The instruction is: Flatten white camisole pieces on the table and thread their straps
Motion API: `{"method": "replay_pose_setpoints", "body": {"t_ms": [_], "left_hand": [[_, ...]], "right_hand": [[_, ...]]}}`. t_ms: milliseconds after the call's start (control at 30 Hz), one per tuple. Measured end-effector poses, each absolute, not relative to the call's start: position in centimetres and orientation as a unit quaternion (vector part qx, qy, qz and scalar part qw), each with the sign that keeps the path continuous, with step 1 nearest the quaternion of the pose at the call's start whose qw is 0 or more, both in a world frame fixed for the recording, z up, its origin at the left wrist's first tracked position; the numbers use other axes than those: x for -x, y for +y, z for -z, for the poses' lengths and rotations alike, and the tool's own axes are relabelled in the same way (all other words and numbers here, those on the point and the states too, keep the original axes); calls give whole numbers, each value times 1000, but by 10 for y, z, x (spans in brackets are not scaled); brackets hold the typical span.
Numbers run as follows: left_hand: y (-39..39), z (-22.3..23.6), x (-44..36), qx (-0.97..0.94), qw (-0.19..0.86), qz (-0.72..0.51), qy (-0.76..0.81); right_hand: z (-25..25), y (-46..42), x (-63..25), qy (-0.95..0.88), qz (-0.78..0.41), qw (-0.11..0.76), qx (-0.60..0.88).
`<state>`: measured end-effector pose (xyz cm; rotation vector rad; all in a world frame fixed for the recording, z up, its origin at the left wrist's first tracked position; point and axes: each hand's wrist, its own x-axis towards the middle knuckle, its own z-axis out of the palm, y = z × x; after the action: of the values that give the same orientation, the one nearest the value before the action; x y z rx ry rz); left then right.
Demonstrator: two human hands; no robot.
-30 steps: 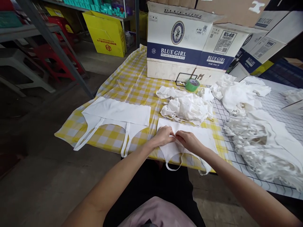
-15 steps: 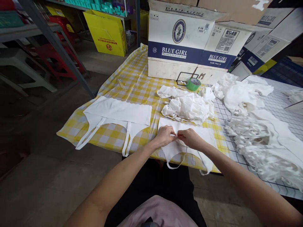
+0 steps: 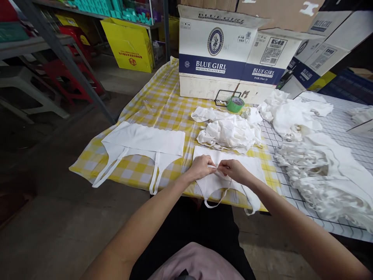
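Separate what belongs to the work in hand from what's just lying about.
Likely belonging:
white fabric strappy top, at the left hand and right hand
matching white fabric top alongside
crumpled white fabric heap

Apparently just lying about:
round green tape roll
white-and-blue cardboard box

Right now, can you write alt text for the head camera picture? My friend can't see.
The left hand and right hand pinch a white strappy top on a yellow checked tablecloth. A second top lies flat to the left; beyond are crumpled white fabric, a green tape roll and a Blue Girl carton.
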<state>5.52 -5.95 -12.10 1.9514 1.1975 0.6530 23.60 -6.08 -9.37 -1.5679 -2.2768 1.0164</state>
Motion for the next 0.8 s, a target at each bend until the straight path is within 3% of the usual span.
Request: {"method": "replay_pose_setpoints", "body": {"t_ms": [233, 333, 500, 667, 800], "left_hand": [[-61, 117, -56, -763, 375, -245, 466], [-61, 114, -49, -772, 387, -234, 447], [-52, 108, -21, -770, 496, -182, 357], [-48, 112, -7, -835, 357, -160, 386], [-52, 117, -10, -876, 266, -81, 393]], "right_hand": [[97, -69, -240, -709, -397, 121, 570], [87, -86, -242, -643, -449, 189, 590], [73, -148, -238, -512, -545, 330, 577], [113, -218, -215, -327, -618, 456, 550], [142, -247, -191, -226, -674, 448, 542]]}}
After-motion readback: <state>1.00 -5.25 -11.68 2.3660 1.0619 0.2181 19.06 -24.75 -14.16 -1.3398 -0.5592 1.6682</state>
